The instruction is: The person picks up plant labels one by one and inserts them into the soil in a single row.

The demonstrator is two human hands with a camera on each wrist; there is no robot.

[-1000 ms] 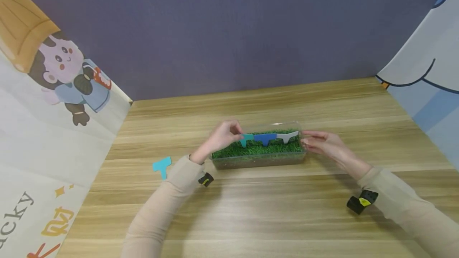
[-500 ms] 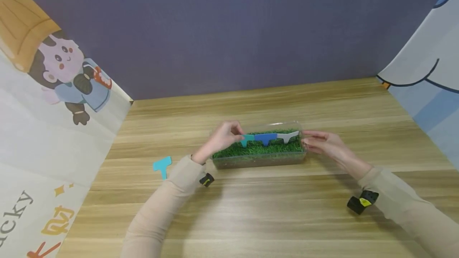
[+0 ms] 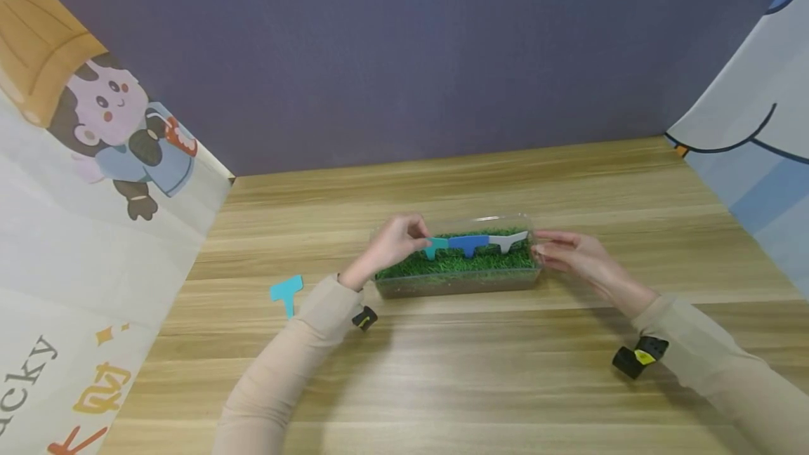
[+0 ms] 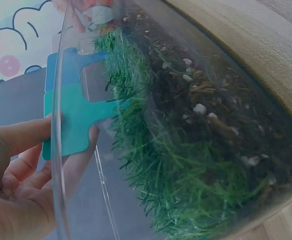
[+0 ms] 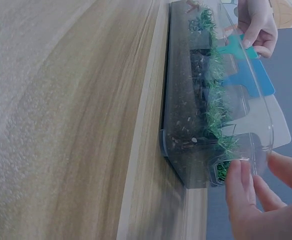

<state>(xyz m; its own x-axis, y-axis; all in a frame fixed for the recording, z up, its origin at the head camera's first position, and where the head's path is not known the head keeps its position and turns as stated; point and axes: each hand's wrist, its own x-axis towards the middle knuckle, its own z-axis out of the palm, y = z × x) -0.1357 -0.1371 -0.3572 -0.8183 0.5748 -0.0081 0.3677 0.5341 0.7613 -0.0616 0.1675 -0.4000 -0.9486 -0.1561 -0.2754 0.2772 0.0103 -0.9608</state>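
A clear plastic planter box [image 3: 458, 286] with dark soil and short green grass [image 3: 468, 265] stands on the table. Along it a green T-shaped plant label [image 4: 71, 117], a blue one [image 3: 469, 244] and a white one [image 3: 505, 240] stand in a row, stems down in the grass. My left hand [image 3: 395, 239] pinches the green label's wide top between thumb and fingers. At the box's right end, my right hand [image 3: 578, 258] grips the end wall near the rim, its fingertips on the plastic in the right wrist view.
Left of my left forearm, a turquoise T-shaped plant label [image 3: 287, 292] lies flat on the wooden table [image 3: 480, 371]. A dark panel [image 3: 430, 62] rises behind the table, and printed cartoon sheets [image 3: 69, 244] flank both sides.
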